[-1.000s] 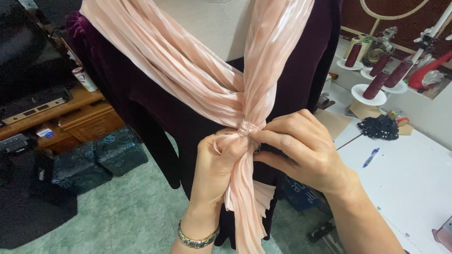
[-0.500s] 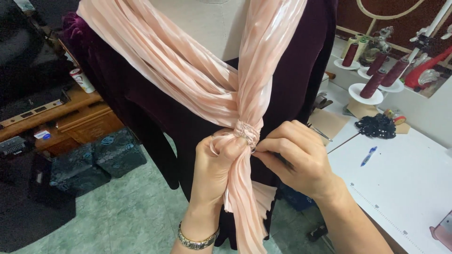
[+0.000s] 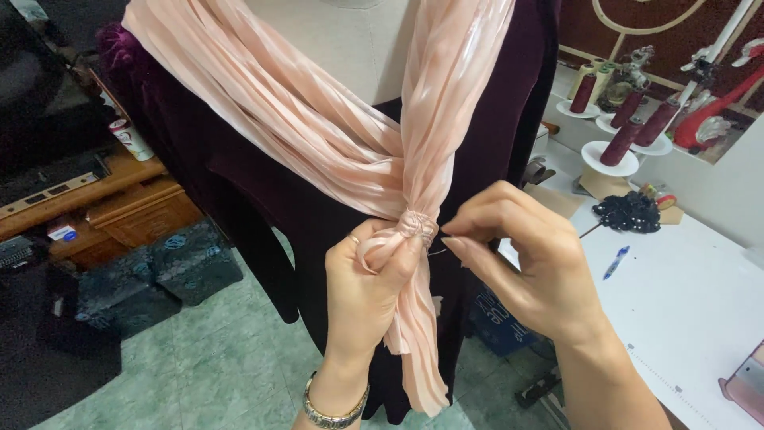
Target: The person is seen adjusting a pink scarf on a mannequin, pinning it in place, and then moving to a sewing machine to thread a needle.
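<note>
left hand (image 3: 368, 279) gripping pink scarf (image 3: 318, 135) below gathered knot; right hand (image 3: 529, 267) fingertips pinched on needle (image 3: 436, 252), barely visible, thread can't make out tbh

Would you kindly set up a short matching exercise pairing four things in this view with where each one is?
Things:
1. pink scarf
2. blue pen
3. thread cones
4. wristwatch

Places:
A. on the person's left wrist
B. lying on the white table
C. draped over the dark velvet garment
D. standing on white stands at the back right

Pairs: 1-C, 2-B, 3-D, 4-A
</note>
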